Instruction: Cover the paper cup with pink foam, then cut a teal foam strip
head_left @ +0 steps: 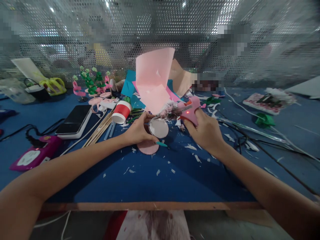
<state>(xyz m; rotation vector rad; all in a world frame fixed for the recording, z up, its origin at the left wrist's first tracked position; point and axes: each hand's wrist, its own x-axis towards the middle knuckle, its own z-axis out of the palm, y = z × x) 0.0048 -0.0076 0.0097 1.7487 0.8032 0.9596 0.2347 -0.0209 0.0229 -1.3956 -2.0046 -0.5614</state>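
My left hand (140, 130) is closed round a white round piece with a raised rim (158, 128), which looks like the bottom of a paper cup. Below it, a pink disc (148, 148) lies on the table. A small teal strip (162, 144) shows by my left thumb; whether I hold it is unclear. In my right hand (207, 130) is a pink hot glue gun (192, 108) with a red light on. Its nozzle end, covered in fluffy grey residue, is over the white piece's far edge.
Paper scraps (191, 147) litter the blue table (175, 183). A red-and-white paper cup (121, 112), wooden sticks (100, 130) and a power bank (75, 122) are at left. Pink paper (155, 76) stands behind. Cables (260, 148) run along the right. Paper flowers (91, 80) stand far left.
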